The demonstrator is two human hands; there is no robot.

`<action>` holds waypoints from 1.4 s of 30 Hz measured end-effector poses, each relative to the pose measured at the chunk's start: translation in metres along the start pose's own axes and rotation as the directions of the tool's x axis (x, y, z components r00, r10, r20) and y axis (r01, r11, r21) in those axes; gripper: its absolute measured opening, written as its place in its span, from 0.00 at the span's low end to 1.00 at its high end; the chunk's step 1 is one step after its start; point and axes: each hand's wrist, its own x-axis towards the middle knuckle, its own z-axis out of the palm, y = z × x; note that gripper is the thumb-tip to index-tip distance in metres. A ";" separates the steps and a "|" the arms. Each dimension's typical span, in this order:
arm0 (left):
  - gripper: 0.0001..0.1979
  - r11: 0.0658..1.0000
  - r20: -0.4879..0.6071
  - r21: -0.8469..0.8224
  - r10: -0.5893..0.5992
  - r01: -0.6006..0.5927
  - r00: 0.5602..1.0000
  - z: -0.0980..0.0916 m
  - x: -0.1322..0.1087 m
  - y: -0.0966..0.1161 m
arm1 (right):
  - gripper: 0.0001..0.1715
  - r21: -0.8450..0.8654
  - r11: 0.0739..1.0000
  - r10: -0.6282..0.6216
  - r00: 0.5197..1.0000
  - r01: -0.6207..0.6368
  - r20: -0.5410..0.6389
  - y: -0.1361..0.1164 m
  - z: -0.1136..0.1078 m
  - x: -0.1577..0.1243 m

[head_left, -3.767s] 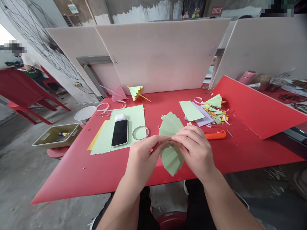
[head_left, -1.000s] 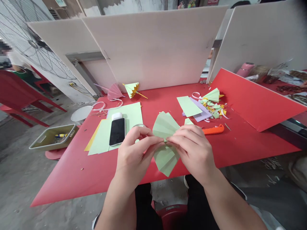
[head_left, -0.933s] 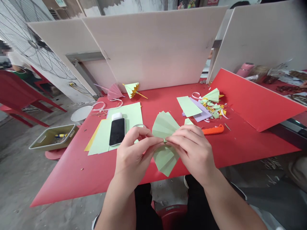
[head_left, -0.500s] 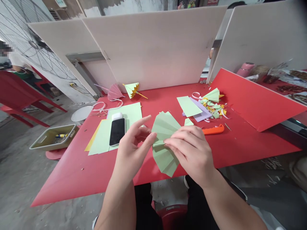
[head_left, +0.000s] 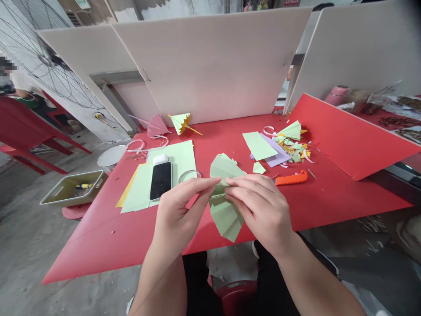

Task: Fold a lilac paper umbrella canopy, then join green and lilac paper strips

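A pleated sheet of green paper (head_left: 226,217) is spread like a fan above the table's front part. My right hand (head_left: 263,204) pinches it near its middle fold from the right. From the left, my left hand (head_left: 184,202) has its thumb and fingertips closed on the paper's upper half, close to the right fingertips. Just past my left hand lies a silver ring (head_left: 190,172), partly hidden. A small green paper scrap (head_left: 258,167) rests beyond my right hand, and an orange utility knife (head_left: 291,178) lies to its right.
On the red table (head_left: 138,237), a black-screened phone (head_left: 161,181) lies on green sheets (head_left: 184,153) at left. Small paper umbrellas (head_left: 180,124) stand at the back. Cut scraps (head_left: 296,151) are heaped at back right. A white partition (head_left: 210,66) closes off the rear.
My left hand has closed from spread fingers to a pinch on the paper near the middle. The silver ring behind it shows more now. My right hand stays nearly in place.
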 end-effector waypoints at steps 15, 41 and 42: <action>0.10 0.971 -0.030 0.174 0.170 -0.163 0.985 -0.001 -0.003 0.009 | 0.08 0.021 1.000 0.002 0.999 -0.001 -0.051 0.000 0.001 0.000; 0.16 0.991 -0.045 0.122 -0.050 0.055 0.998 -0.004 -0.001 0.006 | 0.06 -0.049 0.999 -0.024 0.998 0.021 -0.066 0.001 0.000 0.000; 0.17 0.989 -0.026 0.079 -0.121 0.123 0.992 -0.005 -0.001 0.004 | 0.06 -0.055 0.998 -0.045 0.997 0.042 -0.057 0.002 0.000 0.000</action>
